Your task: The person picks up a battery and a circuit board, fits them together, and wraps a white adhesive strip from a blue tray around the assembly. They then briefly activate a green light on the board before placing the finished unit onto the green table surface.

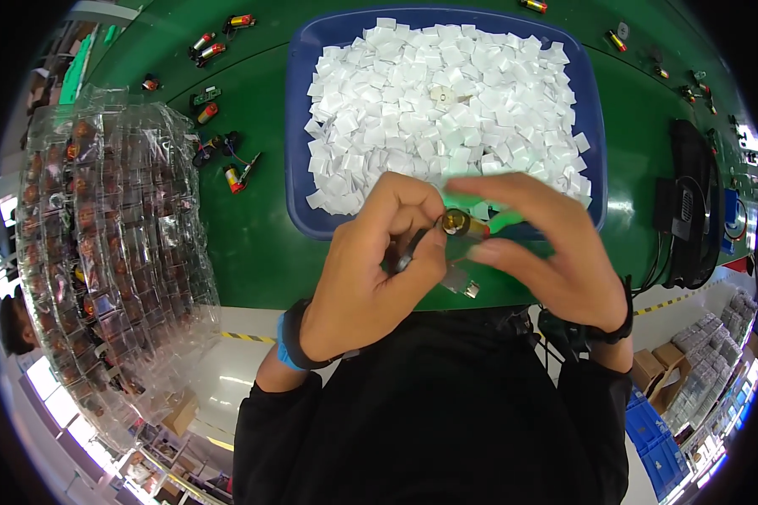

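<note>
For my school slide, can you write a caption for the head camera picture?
Two hands, left hand and right hand, hold a small brass part above a blue tray of white squares.

I look down on a green work surface [253, 244] with a glossy sheen; overhead light glares off it near the right side. Its near edge meets a pale, shiny floor [227, 370] marked with a yellow-and-black striped tape line [246, 337]. Lower right, I see stacked brown cardboard boxes [659, 370] and blue plastic crates [657, 450] on the floor. Far left, bright rectangular patches [46, 391] reflect on the floor. The rim of my view goes black and bends every straight edge.
</note>
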`<state>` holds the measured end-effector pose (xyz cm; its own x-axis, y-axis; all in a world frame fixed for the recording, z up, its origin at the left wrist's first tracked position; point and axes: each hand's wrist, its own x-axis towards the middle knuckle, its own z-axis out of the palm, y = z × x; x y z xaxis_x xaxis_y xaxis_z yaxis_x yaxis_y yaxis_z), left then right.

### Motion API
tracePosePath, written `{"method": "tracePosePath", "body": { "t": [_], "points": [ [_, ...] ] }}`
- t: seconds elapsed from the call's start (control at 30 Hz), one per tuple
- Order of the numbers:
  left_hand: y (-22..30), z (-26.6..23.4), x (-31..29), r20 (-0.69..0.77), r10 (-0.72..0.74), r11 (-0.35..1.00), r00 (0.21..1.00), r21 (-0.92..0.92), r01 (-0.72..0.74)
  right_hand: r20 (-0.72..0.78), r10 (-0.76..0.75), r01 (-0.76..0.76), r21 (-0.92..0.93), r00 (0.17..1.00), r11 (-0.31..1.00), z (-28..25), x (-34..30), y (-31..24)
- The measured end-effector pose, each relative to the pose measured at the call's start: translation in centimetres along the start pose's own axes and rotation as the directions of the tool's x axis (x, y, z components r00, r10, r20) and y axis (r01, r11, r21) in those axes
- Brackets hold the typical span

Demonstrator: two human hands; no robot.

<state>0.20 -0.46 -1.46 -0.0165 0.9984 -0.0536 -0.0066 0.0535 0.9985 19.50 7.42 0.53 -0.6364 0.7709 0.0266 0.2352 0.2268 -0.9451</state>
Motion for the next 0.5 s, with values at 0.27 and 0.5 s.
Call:
{"method": "tracePosePath", "body": {
  "t": [0.27, 0.5],
  "points": [
    [2.3, -2.3, 0.3, 0.304, -0.284, 0.952, 0.909, 0.205, 0.229, 0.123, -0.186, 0.201, -0.12, 0.975, 0.972, -1.2, 0.2, 0.4],
    [2.7, -2.4, 0.1, 0.244, -0.277, 0.938, 0.93, 0.278, 0.206, 0.151, -0.22, 0.249, -0.213, 0.964, 0.945, -1.1, 0.4, -0.8]
  ]
}}
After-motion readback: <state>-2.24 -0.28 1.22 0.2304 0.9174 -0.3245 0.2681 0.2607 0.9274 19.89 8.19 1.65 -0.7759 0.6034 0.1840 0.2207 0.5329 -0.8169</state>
